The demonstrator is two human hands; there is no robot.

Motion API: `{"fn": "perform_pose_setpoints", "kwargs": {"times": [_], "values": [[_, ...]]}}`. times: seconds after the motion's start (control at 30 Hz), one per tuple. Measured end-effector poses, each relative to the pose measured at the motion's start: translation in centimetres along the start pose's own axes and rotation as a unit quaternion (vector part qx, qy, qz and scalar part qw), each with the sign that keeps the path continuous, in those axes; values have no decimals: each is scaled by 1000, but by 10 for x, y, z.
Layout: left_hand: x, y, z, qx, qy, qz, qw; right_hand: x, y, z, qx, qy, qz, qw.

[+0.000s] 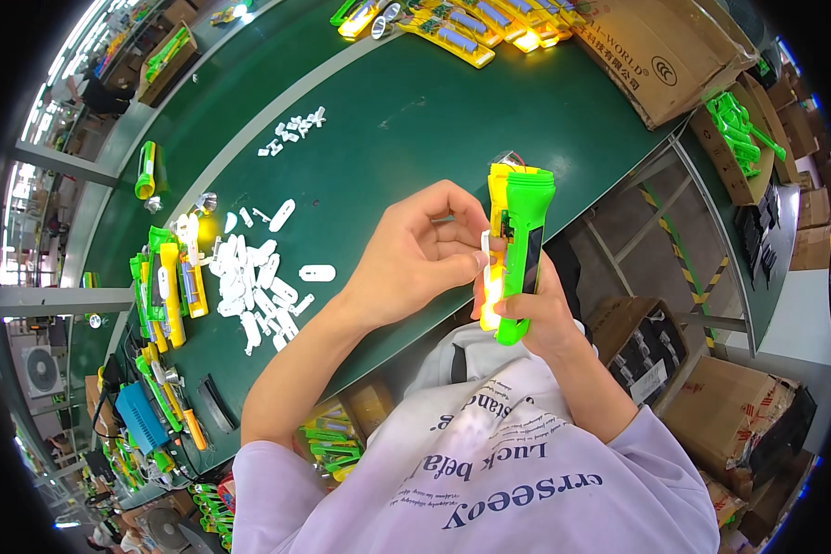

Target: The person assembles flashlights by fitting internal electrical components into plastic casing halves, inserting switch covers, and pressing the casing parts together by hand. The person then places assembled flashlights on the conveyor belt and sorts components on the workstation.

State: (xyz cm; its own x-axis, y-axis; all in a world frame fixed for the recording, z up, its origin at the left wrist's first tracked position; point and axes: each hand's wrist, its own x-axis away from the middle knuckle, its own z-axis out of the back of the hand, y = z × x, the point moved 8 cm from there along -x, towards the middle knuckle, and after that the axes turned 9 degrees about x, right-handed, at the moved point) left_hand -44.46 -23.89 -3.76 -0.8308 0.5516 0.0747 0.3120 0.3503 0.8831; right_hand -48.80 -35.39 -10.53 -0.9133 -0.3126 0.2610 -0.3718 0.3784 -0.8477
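My right hand (547,312) is wrapped round the lower part of a flashlight (529,217), held upright near the table's front edge. Its shell is green on the right side and yellow on the left, with some inner parts showing between. A bright light glows low on its yellow side. From the left, my left hand (427,242) pinches a small white plastic piece (486,244) between thumb and finger, right beside the yellow side. Whether the piece touches the shell is hard to tell. A heap of white plastic pieces (249,286) lies on the green table to the left.
Small white parts (291,131) lie farther back on the green table (379,120). Yellow flashlight halves (452,37) line the far edge beside a cardboard box (656,65). More green and yellow shells (166,286) and a blue bin (143,420) are at left. Cartons (729,411) stand at right.
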Motion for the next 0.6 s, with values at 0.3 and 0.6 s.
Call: {"fn": "perform_pose_setpoints", "kwargs": {"times": [0.3,0.6], "values": [[2,-3,-3,17,-2,10,1000,2,2,4,-22,-2,-3,1000],[5,-2,-8,36,-10,23,999,0,0,-2,8,-4,7,1000]]}}
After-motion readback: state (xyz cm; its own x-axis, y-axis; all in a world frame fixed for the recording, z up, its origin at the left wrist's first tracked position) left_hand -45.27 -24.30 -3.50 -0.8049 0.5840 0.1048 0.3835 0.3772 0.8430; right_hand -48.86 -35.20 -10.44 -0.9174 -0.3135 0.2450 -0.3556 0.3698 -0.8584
